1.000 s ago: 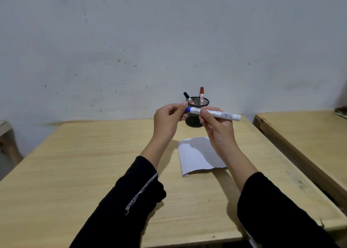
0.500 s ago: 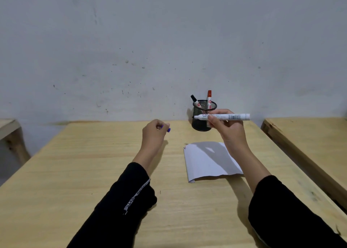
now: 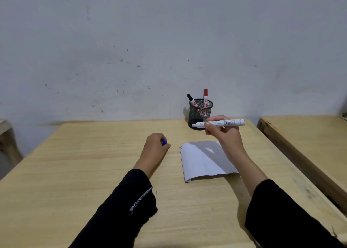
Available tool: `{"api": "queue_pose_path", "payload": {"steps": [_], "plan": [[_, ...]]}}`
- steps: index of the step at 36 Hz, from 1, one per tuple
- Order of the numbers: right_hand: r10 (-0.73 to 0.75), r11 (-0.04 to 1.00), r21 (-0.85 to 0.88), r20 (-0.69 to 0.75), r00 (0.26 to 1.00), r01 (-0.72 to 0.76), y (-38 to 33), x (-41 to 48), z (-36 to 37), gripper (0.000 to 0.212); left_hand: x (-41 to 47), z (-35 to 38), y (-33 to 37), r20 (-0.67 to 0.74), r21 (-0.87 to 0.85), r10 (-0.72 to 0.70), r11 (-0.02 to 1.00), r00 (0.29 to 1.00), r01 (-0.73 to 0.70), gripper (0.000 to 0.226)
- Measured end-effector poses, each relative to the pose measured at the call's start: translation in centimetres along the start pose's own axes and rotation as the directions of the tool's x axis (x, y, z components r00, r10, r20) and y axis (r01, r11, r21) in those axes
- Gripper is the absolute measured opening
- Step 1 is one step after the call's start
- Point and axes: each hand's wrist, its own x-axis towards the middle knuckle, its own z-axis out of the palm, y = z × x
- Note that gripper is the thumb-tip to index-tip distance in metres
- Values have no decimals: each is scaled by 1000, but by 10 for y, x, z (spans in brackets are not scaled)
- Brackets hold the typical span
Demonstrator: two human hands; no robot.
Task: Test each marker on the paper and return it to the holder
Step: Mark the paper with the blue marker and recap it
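The left hand (image 3: 155, 146) is curled into a loose fist, low over the middle of the table, and a little blue cap (image 3: 164, 142) peeks out between its fingers. The left arm reaches forward in a black sleeve (image 3: 120, 208) with the wrist bare. The right hand (image 3: 222, 135) is raised higher, nearer the far edge, pinching a white marker (image 3: 219, 123) held sideways. The right arm slants in from the near right corner, also in black.

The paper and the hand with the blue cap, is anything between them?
Nothing. In the head view, only bare table lies between the left hand, closed on the blue cap, and the paper.
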Motion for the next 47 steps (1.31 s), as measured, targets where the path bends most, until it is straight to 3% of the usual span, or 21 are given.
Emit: {"api": "queue_pose_path", "payload": {"steps": [6,10,12,15,20,24,27,32,47], "plan": [[90,993,70,5,996,-90,26,-8,12,9,-20,0,-18,-50,83,56,995,997,-51,46],[171,957,241,-16,985,-162,37,-13,26,14,-41,-1,-24,-74,153,208,969,975,-195,37],[197,936,305,-43,979,-175,29,-4,28,17,-42,2,-12,-34,140,294,948,955,-287,32],[236,916,348,-71,969,-198,33,-8,32,16,-60,9,-2,63,65,303,950,951,-306,31],[364,927,143,-114,924,-348,86,-27,41,24,-87,46,-22,249,28,211,974,945,-225,34],[425,905,67,-118,897,-420,94,-24,48,10,-84,49,-19,270,59,214,969,939,-238,38],[457,889,57,-162,875,-454,100,-24,51,18,-83,49,-16,266,73,221,966,938,-248,39],[380,918,-31,-216,899,-396,91,-19,55,6,-73,41,-3,226,42,243,965,943,-259,34],[244,946,-164,-216,946,-281,70,11,62,10,-49,14,19,134,49,292,952,947,-301,38]]}}
